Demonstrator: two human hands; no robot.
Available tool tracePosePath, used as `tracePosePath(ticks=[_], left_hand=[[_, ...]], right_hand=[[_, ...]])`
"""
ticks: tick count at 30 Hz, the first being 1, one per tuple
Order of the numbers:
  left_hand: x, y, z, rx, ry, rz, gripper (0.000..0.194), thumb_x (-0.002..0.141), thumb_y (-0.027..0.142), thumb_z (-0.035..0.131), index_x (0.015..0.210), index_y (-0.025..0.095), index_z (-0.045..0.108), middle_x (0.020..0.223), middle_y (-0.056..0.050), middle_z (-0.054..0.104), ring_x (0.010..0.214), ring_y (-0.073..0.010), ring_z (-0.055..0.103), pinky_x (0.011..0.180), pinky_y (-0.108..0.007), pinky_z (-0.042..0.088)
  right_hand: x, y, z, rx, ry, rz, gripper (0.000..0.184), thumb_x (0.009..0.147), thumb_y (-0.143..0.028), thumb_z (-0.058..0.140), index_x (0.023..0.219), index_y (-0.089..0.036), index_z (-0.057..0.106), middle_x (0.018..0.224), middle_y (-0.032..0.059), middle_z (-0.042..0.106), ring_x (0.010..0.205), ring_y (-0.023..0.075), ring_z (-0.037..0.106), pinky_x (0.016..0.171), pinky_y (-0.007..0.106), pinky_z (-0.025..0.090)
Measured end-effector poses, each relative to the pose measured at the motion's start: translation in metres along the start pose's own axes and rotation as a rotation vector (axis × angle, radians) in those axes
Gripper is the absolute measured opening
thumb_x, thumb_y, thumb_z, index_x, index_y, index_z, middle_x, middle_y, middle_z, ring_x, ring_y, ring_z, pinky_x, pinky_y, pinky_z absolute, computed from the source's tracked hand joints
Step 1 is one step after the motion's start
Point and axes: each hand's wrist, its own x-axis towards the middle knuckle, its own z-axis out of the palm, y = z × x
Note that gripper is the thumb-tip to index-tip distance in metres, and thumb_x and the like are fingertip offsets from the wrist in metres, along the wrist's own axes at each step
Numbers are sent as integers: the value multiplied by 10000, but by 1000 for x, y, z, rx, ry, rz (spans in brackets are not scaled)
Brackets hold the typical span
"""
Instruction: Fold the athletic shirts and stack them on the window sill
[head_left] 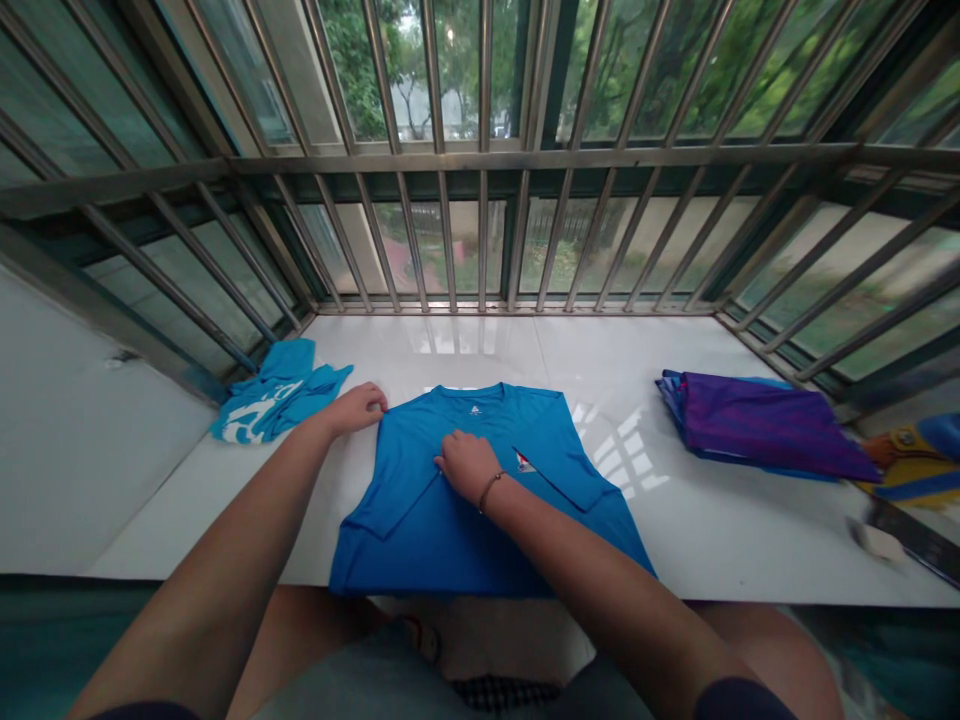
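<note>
**Flat, with both sides turned in**

A barred window of steel rails and green-tinted glass point(480, 240) fills the far side, with trees beyond it. Below runs a long, glossy white stone ledge point(450, 345). On its right lies a folded purple-and-blue garment point(765, 425); on its left, a crumpled turquoise printed garment point(277, 395). Between them, near the front edge, lies a bright blue knit T-shirt point(480, 520), its sides folded in over its front (a small red-and-white label point(525, 462) peeks out on the right). The left hand point(356, 410) sits on the shirt's upper left edge, not clenched, though whether it pinches the cloth I cannot tell. The right hand point(469, 465), wearing a thin brown bracelet point(491, 490), rests released on the shirt's middle, fingers down.
</note>
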Motion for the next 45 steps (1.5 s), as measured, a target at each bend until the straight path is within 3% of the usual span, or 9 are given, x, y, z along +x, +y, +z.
tracePosePath(ticks=[5,10,13,19,23,29,35,40,45], left_hand=[[-4,2,1,-24,17,-6,238,788,384,656,889,219,796,1042,-93,739,1060,-274,688,1045,-384,540],[-3,8,5,-28,67,-90,212,777,380,661,846,223,785,1020,-91,734,1017,-263,693,1009,-370,539],[-2,10,7,-34,91,-152,209,779,386,674,845,216,777,979,-86,748,969,-259,704,953,-354,550],[16,22,11,-73,130,-291,350,891,508,653,986,204,796,966,-75,809,898,-244,731,861,-330,558],[40,40,18,-87,133,-301,383,864,547,718,1014,206,808,1000,-79,822,927,-249,737,855,-325,556],[77,65,33,-79,84,-262,288,800,452,802,971,220,811,989,-65,812,924,-241,741,802,-305,531],[99,79,34,-52,23,-271,175,838,394,765,819,220,763,862,-54,798,851,-231,734,750,-294,507],[113,91,21,10,65,-261,194,895,383,731,799,216,709,896,-89,796,913,-273,732,818,-322,503],[119,114,-11,55,208,-254,207,1053,352,524,1079,211,674,1054,-127,789,1003,-287,718,847,-338,491]], right_hand=[[4,4,-5,21,30,38,331,1124,-415,527,1229,-160,711,1319,167,722,1187,262,701,954,342,516],[10,26,-15,8,33,106,306,1083,-448,602,1170,-187,736,1281,143,743,1130,265,718,929,342,518],[16,65,-32,-12,85,206,337,1112,-454,528,1225,-203,722,1316,146,728,1161,264,706,953,348,511],[27,178,-77,-73,158,486,399,1100,-348,494,1374,-130,684,1436,260,649,1282,335,661,1015,415,508],[34,220,-85,-57,104,482,394,1050,-386,619,1308,-119,753,1367,236,712,1210,295,708,1004,353,505],[41,235,-74,-1,74,408,311,1010,-365,700,1252,-192,789,1150,98,821,1062,210,738,903,259,493],[44,237,-65,30,82,391,177,1011,-289,709,1094,-191,831,1121,102,826,1058,204,732,877,245,468],[41,239,-73,38,183,419,211,1055,-243,631,1141,-146,797,1173,137,795,1067,212,705,901,273,457],[23,238,-101,36,356,389,226,1082,-251,567,1182,-142,738,1244,149,722,1123,224,650,992,302,451]])
